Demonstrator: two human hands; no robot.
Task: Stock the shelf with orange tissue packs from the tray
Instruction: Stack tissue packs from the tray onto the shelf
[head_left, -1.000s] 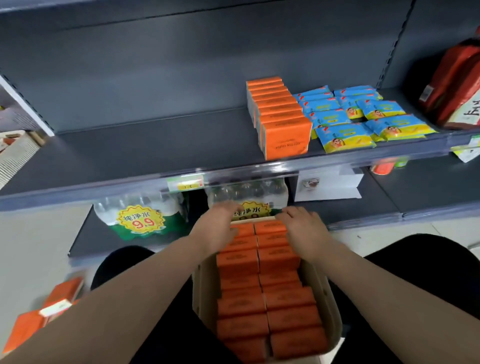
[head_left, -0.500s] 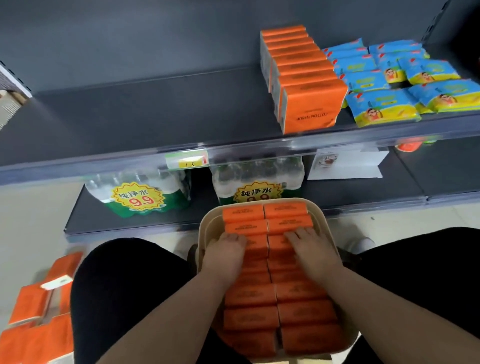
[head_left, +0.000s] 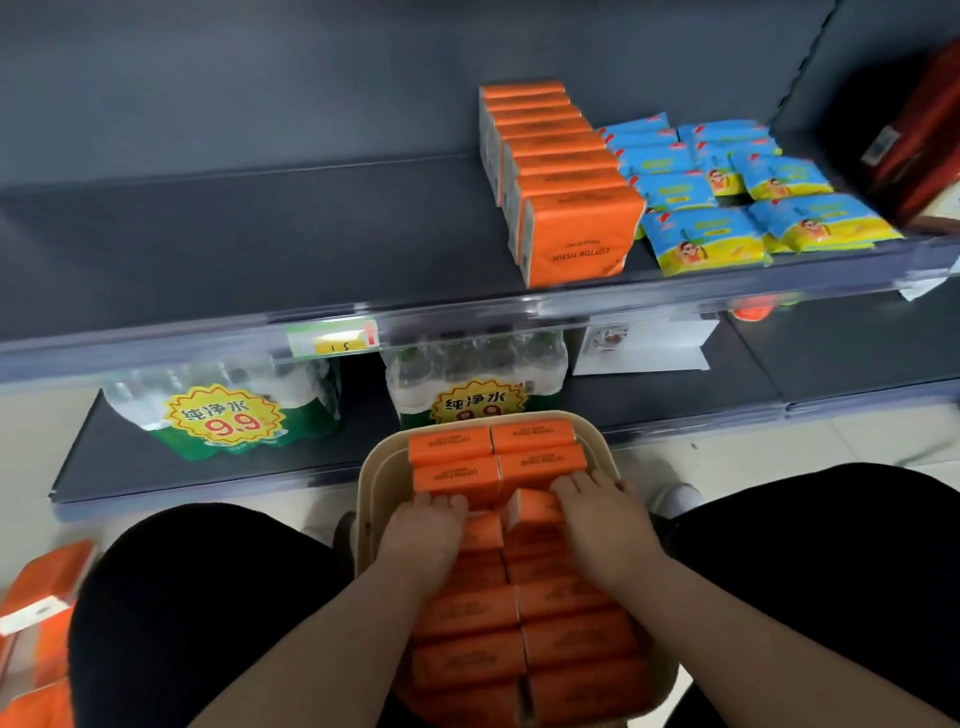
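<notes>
The grey shelf (head_left: 260, 249) spans the upper frame, with a row of orange tissue packs (head_left: 566, 171) standing at upper centre-right. At lower centre, the beige tray (head_left: 374, 467) holds two columns of tray packs (head_left: 571, 644). The right hand (head_left: 602, 519) curls round a tilted pack (head_left: 535, 506), and the left hand (head_left: 426, 535) hooks its fingers over the neighbouring pack (head_left: 485, 530) just beside it.
</notes>
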